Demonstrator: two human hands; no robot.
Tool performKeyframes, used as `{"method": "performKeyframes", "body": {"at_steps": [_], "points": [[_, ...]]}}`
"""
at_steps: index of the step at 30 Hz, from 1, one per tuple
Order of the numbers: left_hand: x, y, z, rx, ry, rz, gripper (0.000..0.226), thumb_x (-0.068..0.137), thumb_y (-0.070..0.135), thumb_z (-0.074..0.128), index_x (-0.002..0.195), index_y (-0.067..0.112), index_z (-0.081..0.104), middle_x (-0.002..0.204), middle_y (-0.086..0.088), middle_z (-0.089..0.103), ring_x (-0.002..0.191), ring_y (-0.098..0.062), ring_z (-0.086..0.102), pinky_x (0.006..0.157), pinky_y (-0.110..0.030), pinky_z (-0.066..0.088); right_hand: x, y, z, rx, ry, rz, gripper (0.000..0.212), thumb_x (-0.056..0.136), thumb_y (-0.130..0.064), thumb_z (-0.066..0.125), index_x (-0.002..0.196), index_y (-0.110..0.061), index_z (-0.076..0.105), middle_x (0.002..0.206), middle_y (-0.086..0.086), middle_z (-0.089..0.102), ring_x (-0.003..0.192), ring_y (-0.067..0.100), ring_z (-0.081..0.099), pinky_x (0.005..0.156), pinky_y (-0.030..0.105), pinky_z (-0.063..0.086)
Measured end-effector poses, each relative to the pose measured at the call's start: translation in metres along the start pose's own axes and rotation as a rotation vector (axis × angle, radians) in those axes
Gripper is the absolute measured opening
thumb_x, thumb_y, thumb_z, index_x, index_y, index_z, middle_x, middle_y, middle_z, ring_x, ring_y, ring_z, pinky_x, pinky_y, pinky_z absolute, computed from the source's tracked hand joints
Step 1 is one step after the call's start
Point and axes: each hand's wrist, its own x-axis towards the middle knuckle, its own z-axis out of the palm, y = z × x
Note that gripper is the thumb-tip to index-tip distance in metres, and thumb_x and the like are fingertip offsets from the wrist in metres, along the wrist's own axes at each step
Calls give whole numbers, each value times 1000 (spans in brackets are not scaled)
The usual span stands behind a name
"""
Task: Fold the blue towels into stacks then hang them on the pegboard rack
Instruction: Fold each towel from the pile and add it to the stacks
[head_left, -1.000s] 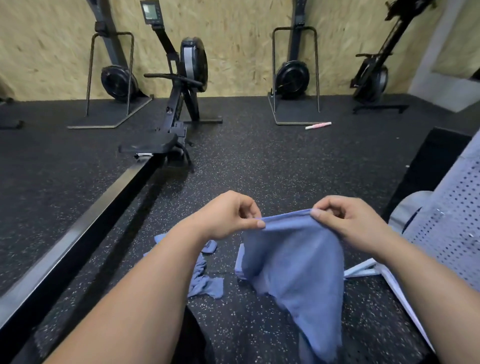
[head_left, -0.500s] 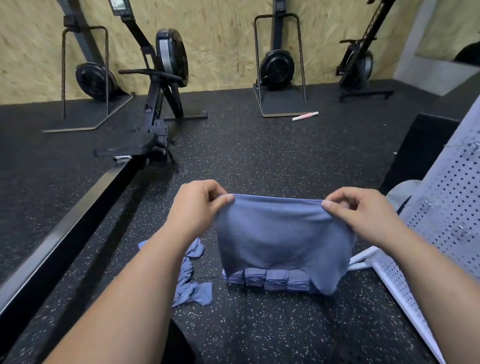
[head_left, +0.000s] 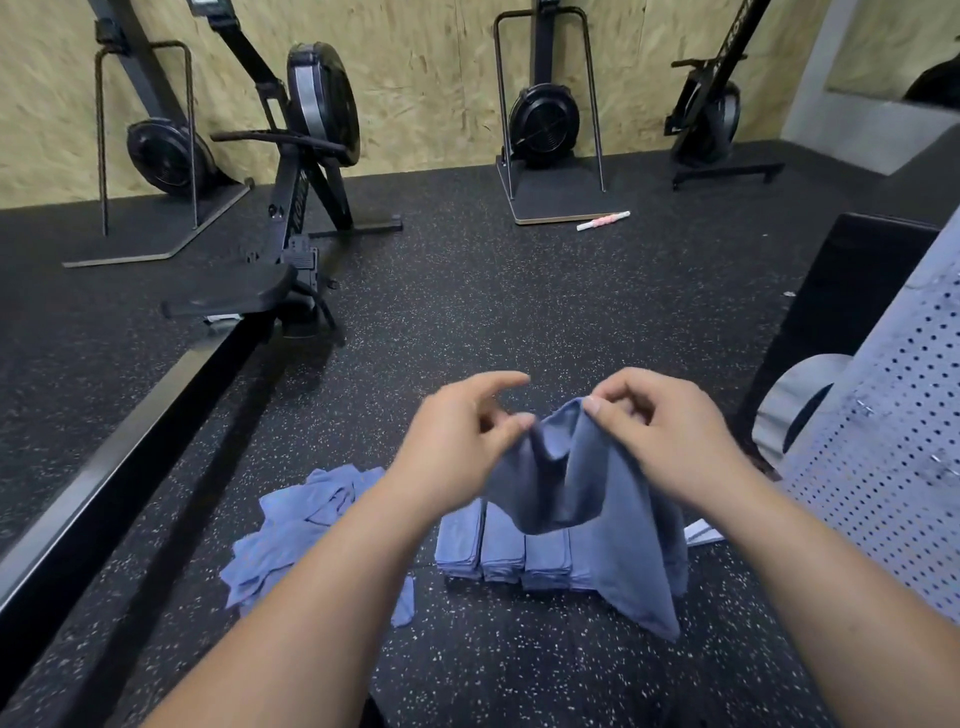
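The left hand (head_left: 457, 441) and the right hand (head_left: 660, 431) hold one blue towel (head_left: 602, 499) in the air above the floor (head_left: 467, 322), close together at centre frame. The right hand pinches the upper edge of the towel between thumb and fingers; the left hand grips the adjacent fold with its lower fingers while the index finger points outward, clear of the cloth. The towel sags between the two hands in a deep fold and its free end hangs down to a point in front of the row of folded towel stacks (head_left: 498, 556), which stand side by side on the floor directly beneath the hands. A loose pile of unfolded blue towels (head_left: 301, 535) lies on the floor to the left of the stacks, partly hidden by the left forearm. Half a second ago the hands were well apart and the towel was stretched flat and wide between them; the hands have since come together, doubling the cloth over. The towel fabric is thin, matte and soft-draping. The floor is black rubber with light speckles. The pegboard rack (head_left: 883, 457) at the right is a pale perforated panel with regular round holes. A rowing machine (head_left: 291, 218) with a black rail stands at the left before a chipboard wall (head_left: 426, 78).
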Motion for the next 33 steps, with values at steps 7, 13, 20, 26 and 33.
{"method": "performKeyframes", "body": {"at_steps": [7, 13, 20, 26, 33], "points": [[13, 11, 33, -313, -116, -95, 8, 101, 22, 73, 97, 17, 77, 66, 3, 66, 54, -9, 53, 54, -24, 46, 8, -1, 13, 199, -138, 42, 10, 95, -36, 77, 90, -29, 76, 80, 3, 74, 65, 12, 52, 64, 35, 43], [21, 8, 25, -451, -44, -249, 6, 99, 18, 75, 95, 16, 80, 73, -7, 70, 59, -16, 53, 53, -24, 48, 15, 18, -4, 232, -309, 144, 8, 97, -29, 77, 92, -23, 76, 70, -3, 64, 62, 13, 48, 60, 32, 38], [29, -8, 13, -227, 297, -317, 13, 94, 28, 77, 82, 24, 77, 67, 7, 74, 54, -13, 65, 59, -30, 55, 22, 23, -23, -140, -172, 103, 11, 92, -34, 80, 83, -32, 74, 71, -13, 71, 60, 3, 58, 61, 20, 43], [17, 3, 25, -20, -1, -94, 46, 94, 31, 75, 138, 38, 62, 68, 11, 73, 69, -4, 66, 78, -27, 56, 14, 12, -4, -141, -98, -9, 11, 93, -32, 78, 85, -33, 71, 72, -9, 68, 64, 9, 60, 65, 25, 47], [16, 1, 35, -219, -133, -65, 10, 98, 36, 74, 94, 29, 78, 71, 2, 75, 59, -9, 60, 64, -39, 56, 12, 5, 8, 55, -223, -3, 8, 94, -31, 79, 87, -30, 74, 74, -6, 72, 59, 3, 52, 59, 23, 45]]}}
